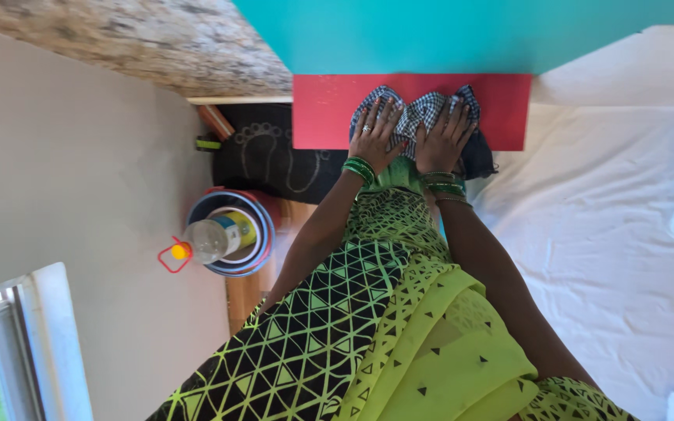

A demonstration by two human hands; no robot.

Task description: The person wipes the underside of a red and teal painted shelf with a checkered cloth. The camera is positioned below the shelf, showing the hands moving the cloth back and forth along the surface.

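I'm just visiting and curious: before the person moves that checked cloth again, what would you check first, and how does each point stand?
1. Both hands on the checked cloth: ok, left hand and right hand press it flat.
2. Cloth lying on the red board: ok.
3. Cloth spread smooth: not ok, it is bunched.
4. Bangles clear of cloth: ok.
5. Bottle away from hands: ok.

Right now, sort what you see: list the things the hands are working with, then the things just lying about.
In hand:
left hand
right hand
checked cloth, pressed under both hands
red board under the cloth

Lying about:
plastic bottle
stacked bowls
dark footprint mat
white sheet
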